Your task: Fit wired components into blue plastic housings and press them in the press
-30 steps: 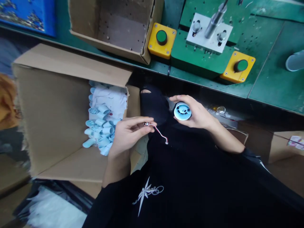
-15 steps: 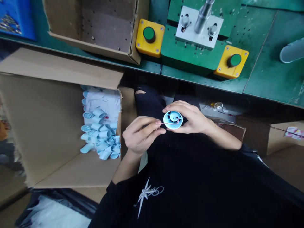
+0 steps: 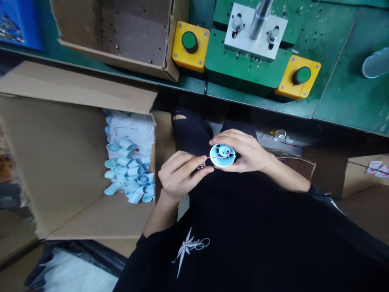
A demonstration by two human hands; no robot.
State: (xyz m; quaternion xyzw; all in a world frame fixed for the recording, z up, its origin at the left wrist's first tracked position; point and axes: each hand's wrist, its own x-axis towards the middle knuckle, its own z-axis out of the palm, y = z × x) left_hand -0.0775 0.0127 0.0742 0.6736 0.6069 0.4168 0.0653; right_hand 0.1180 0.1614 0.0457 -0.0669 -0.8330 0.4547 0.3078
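Note:
My right hand (image 3: 244, 151) is wrapped around a light blue round plastic housing (image 3: 226, 162), its open end facing up. Inside the housing show a round hub with spokes and dark gaps between them. A thin red and white wire (image 3: 216, 157) runs from the hub out over the rim. At its outer end my left hand (image 3: 181, 172) pinches the wire between thumb and fingertips. Something small and coppery shows below those fingertips, too small to name. Both hands are above my lap, close together.
A cardboard box (image 3: 69, 170) at left holds several similar blue housings (image 3: 133, 172). On the green workbench (image 3: 343, 93) ahead are a metal press fixture (image 3: 255, 34), yellow button boxes (image 3: 190, 46) and an open carton (image 3: 133, 32). A cardboard box (image 3: 325, 170) stands at right.
The housing has tilted a little in my right hand, and both hands have shifted slightly to the right. A coppery bit now shows under my left fingertips. My grip on housing and wire is kept.

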